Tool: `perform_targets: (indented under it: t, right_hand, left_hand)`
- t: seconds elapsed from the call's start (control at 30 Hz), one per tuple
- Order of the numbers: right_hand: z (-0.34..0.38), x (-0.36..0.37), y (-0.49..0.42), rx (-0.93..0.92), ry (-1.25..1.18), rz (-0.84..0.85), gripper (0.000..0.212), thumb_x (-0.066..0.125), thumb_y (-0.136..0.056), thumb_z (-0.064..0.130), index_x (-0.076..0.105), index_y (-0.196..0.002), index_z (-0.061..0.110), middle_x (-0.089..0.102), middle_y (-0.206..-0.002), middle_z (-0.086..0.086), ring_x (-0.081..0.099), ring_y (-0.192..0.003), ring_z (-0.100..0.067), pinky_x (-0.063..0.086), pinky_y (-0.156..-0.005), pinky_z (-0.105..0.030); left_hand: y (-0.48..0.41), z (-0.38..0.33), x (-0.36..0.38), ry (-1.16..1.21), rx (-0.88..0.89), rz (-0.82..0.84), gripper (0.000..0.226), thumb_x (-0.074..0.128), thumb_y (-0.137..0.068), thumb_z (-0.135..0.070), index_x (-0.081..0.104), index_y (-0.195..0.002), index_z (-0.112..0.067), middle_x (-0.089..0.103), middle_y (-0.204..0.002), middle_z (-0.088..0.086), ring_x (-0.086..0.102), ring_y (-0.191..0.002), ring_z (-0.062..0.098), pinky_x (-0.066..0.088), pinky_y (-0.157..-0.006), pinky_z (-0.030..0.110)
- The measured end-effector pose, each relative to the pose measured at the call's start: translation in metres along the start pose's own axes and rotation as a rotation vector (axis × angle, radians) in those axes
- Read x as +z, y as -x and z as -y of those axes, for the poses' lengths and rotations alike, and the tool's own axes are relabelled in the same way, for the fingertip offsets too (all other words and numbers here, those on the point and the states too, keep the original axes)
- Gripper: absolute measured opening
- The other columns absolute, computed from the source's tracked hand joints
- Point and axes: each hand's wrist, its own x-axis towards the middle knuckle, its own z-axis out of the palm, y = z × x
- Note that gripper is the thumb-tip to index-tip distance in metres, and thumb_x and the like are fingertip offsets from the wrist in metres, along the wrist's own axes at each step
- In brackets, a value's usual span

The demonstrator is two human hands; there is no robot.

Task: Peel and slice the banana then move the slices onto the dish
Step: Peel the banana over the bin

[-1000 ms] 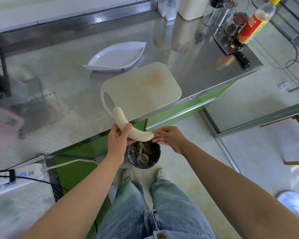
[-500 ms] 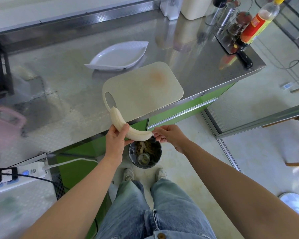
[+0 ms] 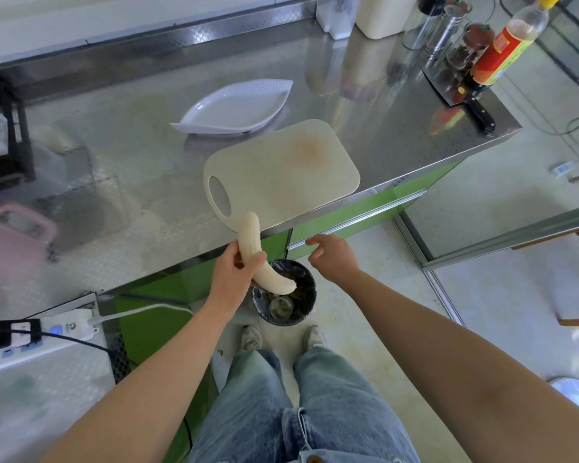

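My left hand (image 3: 232,275) grips a fully peeled, pale banana (image 3: 252,241) around its middle, just off the counter's front edge. Its upper tip overlaps the near corner of the beige cutting board (image 3: 281,168). Its lower end hangs over a black bin (image 3: 306,289) on the floor. My right hand (image 3: 333,259) hovers to the right of the banana, fingers apart and holding nothing. A white leaf-shaped dish (image 3: 236,108) lies behind the board. A cleaver (image 3: 462,95) with a black handle rests at the counter's far right corner.
A sauce bottle (image 3: 502,48), jars and white containers stand at the back right of the steel counter (image 3: 114,182). A pink object (image 3: 10,235) and a dark rack (image 3: 4,135) sit at the left. A power strip (image 3: 41,335) lies on the lower left surface. My feet stand by the bin.
My right hand has let go of the banana's lower end and opened, moving up and to the right. My left hand has turned the banana more upright.
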Motion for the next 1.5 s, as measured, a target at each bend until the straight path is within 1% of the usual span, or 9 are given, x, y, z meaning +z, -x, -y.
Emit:
perform_targets:
  t: [0.13,0.3,0.47,0.63,0.73,0.93,1.1,1.23,1.5]
  right_hand:
    - [0.001,-0.006,-0.002,-0.047,-0.107,0.034,0.019,0.057,-0.088,0.023,0.074,-0.084,0.015,0.075,-0.085,-0.002,0.066,-0.079,-0.018,0.054,-0.075,-0.03]
    - [0.003,-0.018,-0.002,-0.13,-0.216,0.053,0.023,0.059,-0.088,0.012,0.071,-0.108,0.011,0.07,-0.107,-0.002,0.062,-0.096,-0.014,0.044,-0.083,-0.023]
    - [0.007,-0.038,-0.009,-0.175,-0.266,0.072,0.024,0.059,-0.091,0.03,0.072,-0.084,0.012,0.07,-0.083,-0.003,0.059,-0.072,-0.014,0.043,-0.064,-0.026]
    - [0.009,-0.063,-0.026,-0.24,-0.331,0.126,0.022,0.055,-0.094,0.031,0.069,-0.098,0.015,0.07,-0.084,-0.002,0.065,-0.086,-0.021,0.05,-0.078,-0.033]
    - [0.013,-0.074,-0.04,-0.284,-0.276,0.159,0.025,0.054,-0.095,0.023,0.065,-0.115,0.012,0.068,-0.099,-0.002,0.061,-0.093,-0.015,0.045,-0.074,-0.023]
    - [0.019,-0.081,-0.07,-0.305,-0.066,0.147,0.042,0.056,-0.094,0.021,0.051,-0.135,0.015,0.036,-0.151,-0.006,0.038,-0.136,-0.02,0.03,-0.108,-0.032]
    - [0.03,-0.079,-0.102,-0.308,0.14,0.087,0.048,0.053,-0.096,0.024,0.043,-0.142,0.02,0.017,-0.16,-0.003,0.028,-0.141,-0.026,0.029,-0.111,-0.04]
    - [0.035,-0.076,-0.117,-0.295,0.279,-0.021,0.039,0.05,-0.095,0.021,0.053,-0.134,0.023,0.033,-0.152,0.001,0.032,-0.134,-0.022,0.037,-0.104,-0.036]
    - [0.028,-0.086,-0.133,-0.307,0.102,-0.105,0.029,0.051,-0.091,0.01,0.07,-0.11,0.022,0.057,-0.13,0.006,0.048,-0.12,-0.017,0.042,-0.098,-0.033]
  left_hand:
    - [0.002,0.001,0.0,-0.133,0.034,0.064,0.041,0.073,-0.082,-0.025,0.054,-0.118,-0.019,0.066,-0.101,0.003,0.063,-0.092,0.021,0.056,-0.077,0.039]
    - [0.001,-0.008,0.009,-0.121,0.0,0.03,0.044,0.074,-0.082,-0.025,0.047,-0.116,-0.018,0.066,-0.106,0.003,0.064,-0.09,0.017,0.057,-0.075,0.038]
    - [-0.008,-0.022,0.018,-0.147,0.023,-0.052,0.034,0.071,-0.083,-0.028,0.05,-0.109,-0.021,0.065,-0.103,0.003,0.063,-0.091,0.022,0.055,-0.078,0.043]
    - [-0.027,-0.04,0.034,-0.323,0.026,-0.128,0.033,0.068,-0.083,-0.034,0.054,-0.111,-0.023,0.062,-0.095,-0.004,0.062,-0.088,0.023,0.054,-0.081,0.047]
    - [-0.037,-0.05,0.044,-0.464,0.042,-0.173,0.039,0.066,-0.084,-0.036,0.057,-0.118,-0.018,0.062,-0.098,-0.005,0.061,-0.088,0.021,0.053,-0.081,0.04]
    - [-0.062,-0.071,0.049,-0.61,0.077,-0.174,0.042,0.064,-0.084,-0.04,0.057,-0.118,-0.019,0.065,-0.104,-0.002,0.062,-0.086,0.02,0.053,-0.074,0.036]
    - [-0.096,-0.09,0.046,-0.693,0.086,-0.154,0.041,0.064,-0.083,-0.04,0.055,-0.117,-0.02,0.063,-0.101,-0.004,0.06,-0.084,0.019,0.051,-0.071,0.033]
    - [-0.125,-0.101,0.046,-0.784,0.121,-0.098,0.036,0.062,-0.083,-0.038,0.056,-0.114,-0.02,0.061,-0.095,-0.005,0.056,-0.08,0.019,0.041,-0.065,0.03]
    - [-0.171,-0.109,0.064,-0.897,0.233,0.03,0.036,0.061,-0.083,-0.036,0.057,-0.115,-0.018,0.06,-0.099,-0.003,0.056,-0.084,0.021,0.037,-0.066,0.029]
